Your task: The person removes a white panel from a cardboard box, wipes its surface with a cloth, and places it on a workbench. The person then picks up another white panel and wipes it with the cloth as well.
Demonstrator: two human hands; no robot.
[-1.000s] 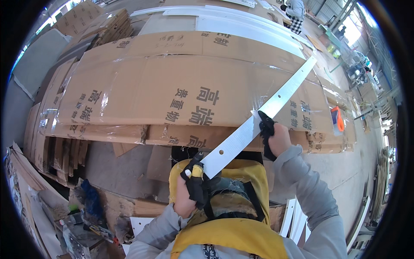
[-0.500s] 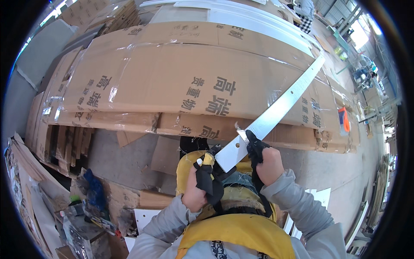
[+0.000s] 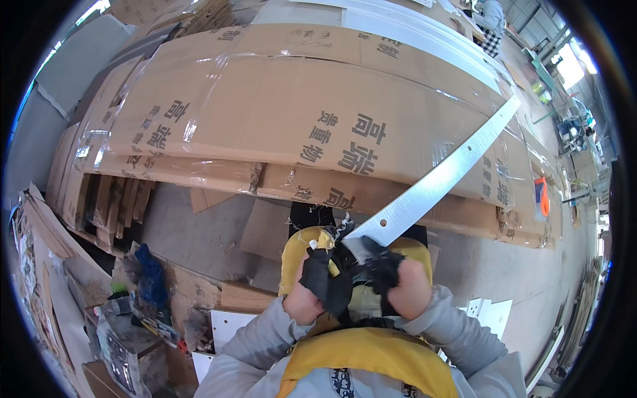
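Two gloved hands, left hand [image 3: 318,286] and right hand [image 3: 398,284], close their fingers around one long white metal strip [image 3: 438,186].

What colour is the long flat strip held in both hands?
Silvery white metal strip, with small holes along it; the head view shows it clearly.

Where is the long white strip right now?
In the head view the long white strip runs from centre to upper right, its near end gripped by the left hand and right hand, its far end over the wrapped cardboard boxes.
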